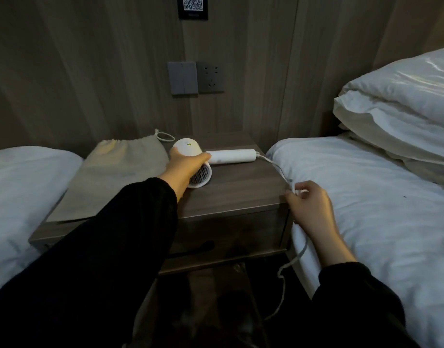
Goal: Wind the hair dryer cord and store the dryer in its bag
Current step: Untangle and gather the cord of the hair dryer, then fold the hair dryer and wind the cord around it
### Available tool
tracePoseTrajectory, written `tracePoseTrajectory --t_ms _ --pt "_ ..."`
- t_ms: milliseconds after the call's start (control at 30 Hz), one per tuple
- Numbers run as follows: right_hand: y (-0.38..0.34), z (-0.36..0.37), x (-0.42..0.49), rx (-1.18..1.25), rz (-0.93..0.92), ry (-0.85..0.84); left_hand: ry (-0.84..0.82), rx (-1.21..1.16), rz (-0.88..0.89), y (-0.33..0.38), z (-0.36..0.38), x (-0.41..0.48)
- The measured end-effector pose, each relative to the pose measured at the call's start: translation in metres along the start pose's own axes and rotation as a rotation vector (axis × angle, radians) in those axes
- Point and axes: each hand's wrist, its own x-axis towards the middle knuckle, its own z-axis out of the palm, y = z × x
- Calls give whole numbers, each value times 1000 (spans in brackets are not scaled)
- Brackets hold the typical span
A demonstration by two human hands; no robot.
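Lying on a dark wood-grain nightstand (241,194) between two white-sheeted beds, the white hair dryer (203,159) sits beside a flat beige drawstring bag (115,172). The left hand (184,169) wraps its fingers over the dryer's barrel; the right hand (310,207) pinches the white cord (276,165) at the nightstand's edge. A wall socket (210,77) sits on panelled wall above

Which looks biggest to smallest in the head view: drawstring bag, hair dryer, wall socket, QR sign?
1. drawstring bag, clearly largest.
2. hair dryer, barrel plus handle.
3. wall socket and QR sign: similar; the sign is cut off at the top edge, so unranked.
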Motion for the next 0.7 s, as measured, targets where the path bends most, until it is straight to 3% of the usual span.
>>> tracePoseTrajectory --t_ms 133,267,433,533,633,700 --pt "-4 0 -2 -16 -28 36 -32 -26 -55 3 -5 7" --pt "-4 1 -6 -149 -19 31 -192 -16 -141 12 -11 1" --pt "-11 -2 -13 -205 31 19 -150 -197 -157 11 -8 -19" --pt "-16 -7 -18 -131 24 16 -113 -291 -56 3 -13 -37" --pt "-24 -11 -29 -92 -122 60 -54 -148 154 -8 -22 -59" --pt "-31 -12 -36 -189 -223 110 -37 -58 287 -17 -30 -76"
